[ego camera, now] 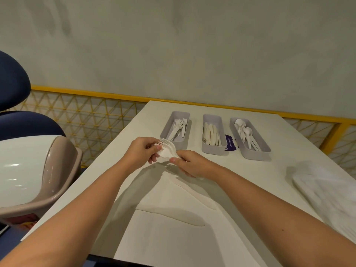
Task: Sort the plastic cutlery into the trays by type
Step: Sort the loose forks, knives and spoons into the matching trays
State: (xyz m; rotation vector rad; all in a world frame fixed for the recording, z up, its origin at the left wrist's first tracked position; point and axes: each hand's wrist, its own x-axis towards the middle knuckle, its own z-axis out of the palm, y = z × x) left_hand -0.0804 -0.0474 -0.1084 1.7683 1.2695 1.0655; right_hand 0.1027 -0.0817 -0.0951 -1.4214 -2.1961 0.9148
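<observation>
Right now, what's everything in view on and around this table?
Table: one, white, centre.
Fork tray: one, grey, far end, leftmost.
Knife tray: one, grey, middle.
Spoon tray: one, grey, rightmost.
Card: one, purple, between the middle and rightmost trays.
Loose knives: at least two, white, near side of the table.
Plastic bag: one, clear, at the table's right edge.
White chair: one, white and beige, left.
Navy chair: one, behind it.
Railing: one, yellow, behind.
Fork bundle: several, white, held.
Left hand: grips the bundle's heads.
Right hand: pinches the handles.

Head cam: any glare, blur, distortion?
Head view: wide-angle bends the yellow rail; glare streaks on the glossy chair, left; plastic bag, right, smeared; arms shadow the table; forks gripped by left hand and right hand nearly blown out.
</observation>
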